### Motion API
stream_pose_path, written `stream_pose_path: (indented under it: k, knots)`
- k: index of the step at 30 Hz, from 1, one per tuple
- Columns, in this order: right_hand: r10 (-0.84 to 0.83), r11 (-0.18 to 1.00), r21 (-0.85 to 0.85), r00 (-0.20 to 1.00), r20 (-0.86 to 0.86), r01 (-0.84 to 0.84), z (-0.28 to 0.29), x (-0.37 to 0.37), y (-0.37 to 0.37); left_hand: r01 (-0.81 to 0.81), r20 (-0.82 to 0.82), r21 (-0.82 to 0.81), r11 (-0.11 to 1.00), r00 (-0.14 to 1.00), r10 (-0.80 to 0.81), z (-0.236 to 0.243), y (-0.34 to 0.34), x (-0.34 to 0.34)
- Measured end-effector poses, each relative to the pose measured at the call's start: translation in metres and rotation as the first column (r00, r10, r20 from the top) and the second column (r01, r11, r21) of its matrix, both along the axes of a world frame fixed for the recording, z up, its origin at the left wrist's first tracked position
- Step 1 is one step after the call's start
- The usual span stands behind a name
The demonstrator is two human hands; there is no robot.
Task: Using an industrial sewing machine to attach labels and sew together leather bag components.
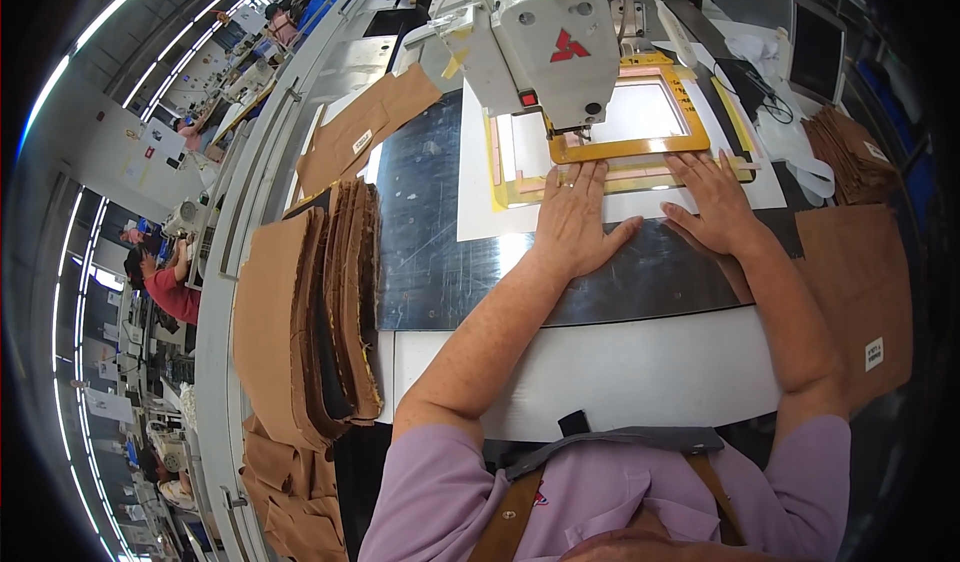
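My left hand (pixel 575 220) lies flat with its fingers stretched forward, the fingertips at the front edge of a yellow frame (pixel 640 147). My right hand (pixel 715 202) rests likewise to the right, fingers spread, its tips by the frame's right front corner. Neither hand holds anything. Under the fingers is a white sheet (pixel 490 224) with a taped, yellow-edged template (pixel 520 194) on it. The head of a white sewing machine (pixel 555 47) stands over the frame's left side, its needle area close to the frame. What lies beneath the machine head is partly hidden.
A thick stack of brown fabric pieces (pixel 275 312) stands left, with more brown pieces (pixel 290 482) below. Flat brown pieces (pixel 370 122) lie at the back left. Brown fabric (pixel 855 292) hangs at right, near a dark monitor (pixel 815 50). Other people work far left.
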State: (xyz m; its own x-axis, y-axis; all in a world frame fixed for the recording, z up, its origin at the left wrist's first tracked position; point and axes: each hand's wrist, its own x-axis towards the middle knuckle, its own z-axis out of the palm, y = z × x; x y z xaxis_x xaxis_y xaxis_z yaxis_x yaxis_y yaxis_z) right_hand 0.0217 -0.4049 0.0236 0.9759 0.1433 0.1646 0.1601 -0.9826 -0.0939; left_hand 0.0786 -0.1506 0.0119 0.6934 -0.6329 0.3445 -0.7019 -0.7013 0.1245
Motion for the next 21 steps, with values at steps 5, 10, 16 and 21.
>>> stream_pose_path:
  k: [5,10,16,21]
  knots:
    - [0.025,1.0,-0.01,1.0,-0.006,-0.026,0.005,0.002,0.004,0.116,-0.024,-0.01,0.993,0.993,-0.116,0.001,-0.008,0.007]
    - [0.029,1.0,-0.007,0.999,-0.037,-0.03,0.005,0.01,0.008,0.154,-0.032,0.006,0.988,0.988,-0.154,0.001,-0.017,0.014]
    - [0.044,0.999,0.023,0.999,0.005,-0.044,0.009,0.008,0.01,0.093,-0.013,-0.015,0.996,0.996,-0.094,0.004,-0.016,0.01]
    - [-0.11,0.994,-0.01,0.994,-0.018,0.11,0.008,0.007,0.009,-0.107,-0.101,0.117,0.987,0.988,0.119,0.014,-0.017,0.003]
